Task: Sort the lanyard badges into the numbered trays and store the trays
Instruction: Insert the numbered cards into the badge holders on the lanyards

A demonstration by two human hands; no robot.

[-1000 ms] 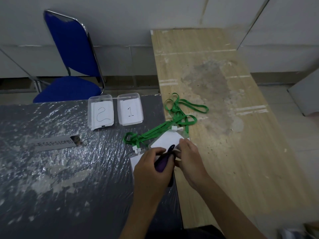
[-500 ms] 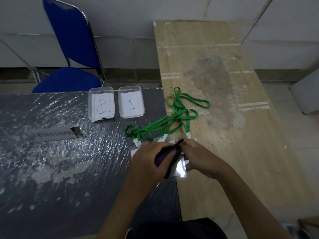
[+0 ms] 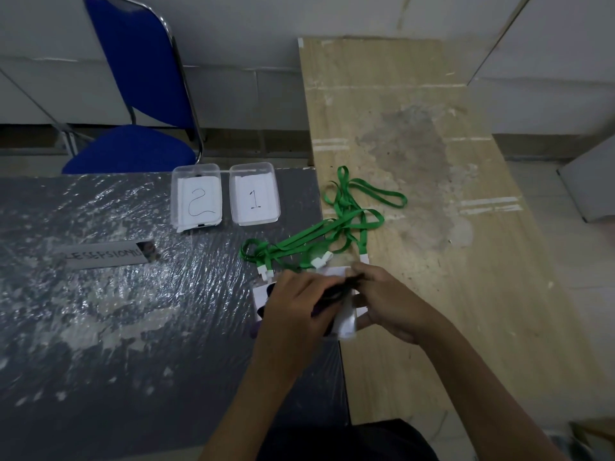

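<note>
Nearest the camera: left hand (image 3: pixel 299 304), fingers curled round a dark purple-black pen-like item (image 3: pixel 327 299), gripping it above the badges. Right hand (image 3: pixel 386 301), just beside it, fingers and thumb pinching the clear badge holder (image 3: pixel 346 319) with a white card inside, at the seam where the 2 table tops meet. Under the left hand: a second white badge card (image 3: pixel 261 294), partly hidden, lying flat on the grey table (image 3: pixel 100 327), whose top is covered in wrinkled clear film. Beyond the hands: green lanyards (image 3: pixel 336 227), tangled in 1 loose heap, white clips at their near ends, loops trailing across the seam onto the wooden table (image 3: pixel 416 144); how many lanyards are in the heap cannot be told. Left of the heap, on the grey table: a grey name strip (image 3: pixel 106 255) with reversed lettering, lying flat. Farther back, at the grey table's far edge: 2 clear trays side by side, apart from each other; tray marked 2 (image 3: pixel 196 197) on the left, tray marked 1 (image 3: pixel 254 194) on the right, each holding white paper with its numeral. Behind the grey table: a blue chair (image 3: pixel 133 94) with a metal frame, standing against the pale wall (image 3: pixel 233 28).
</note>
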